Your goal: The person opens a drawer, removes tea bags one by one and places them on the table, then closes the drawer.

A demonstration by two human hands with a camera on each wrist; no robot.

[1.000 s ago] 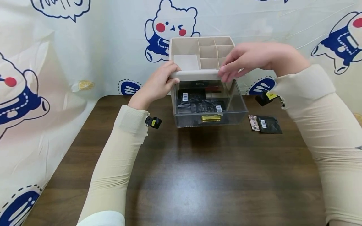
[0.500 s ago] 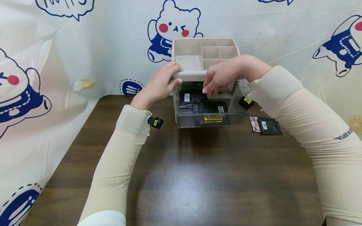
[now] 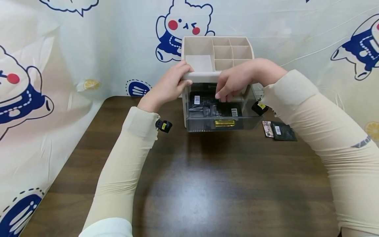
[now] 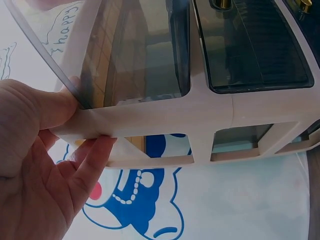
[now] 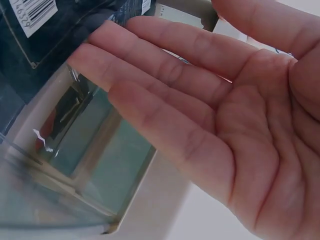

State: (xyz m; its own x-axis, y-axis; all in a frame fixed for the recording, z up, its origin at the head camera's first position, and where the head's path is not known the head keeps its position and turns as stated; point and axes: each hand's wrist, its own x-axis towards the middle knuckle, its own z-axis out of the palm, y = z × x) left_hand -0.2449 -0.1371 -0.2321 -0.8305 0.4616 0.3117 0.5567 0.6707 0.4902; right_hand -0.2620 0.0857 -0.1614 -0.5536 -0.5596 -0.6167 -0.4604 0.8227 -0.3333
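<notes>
A cream desk organizer (image 3: 217, 76) with a smoky clear drawer (image 3: 201, 125) pulled out stands at the back of the table. Several flat black packets (image 3: 226, 110) with barcode labels lie inside that drawer. My left hand (image 3: 168, 84) grips the organizer's front left corner, thumb and fingers on either side of the edge in the left wrist view. Over the drawer, my right hand (image 3: 241, 79) reaches down among the packets. Seen from the right wrist, its fingers (image 5: 165, 70) are nearly straight, fingertips right at a black packet's edge (image 5: 47, 75), thumb apart.
On the brown table (image 3: 189, 184), right of the organizer, a black packet (image 3: 283, 131) lies partly over a pink patterned packet (image 3: 267, 128). Divided compartments (image 3: 223, 52) top the organizer. A printed cloth (image 3: 124, 39) hangs close behind it. The drawer's gold handle (image 3: 224, 123) faces front.
My right hand has come from the organizer's front right rim leftward and down into the drawer, where it has stayed for the last half second. My left hand keeps its grip on the corner.
</notes>
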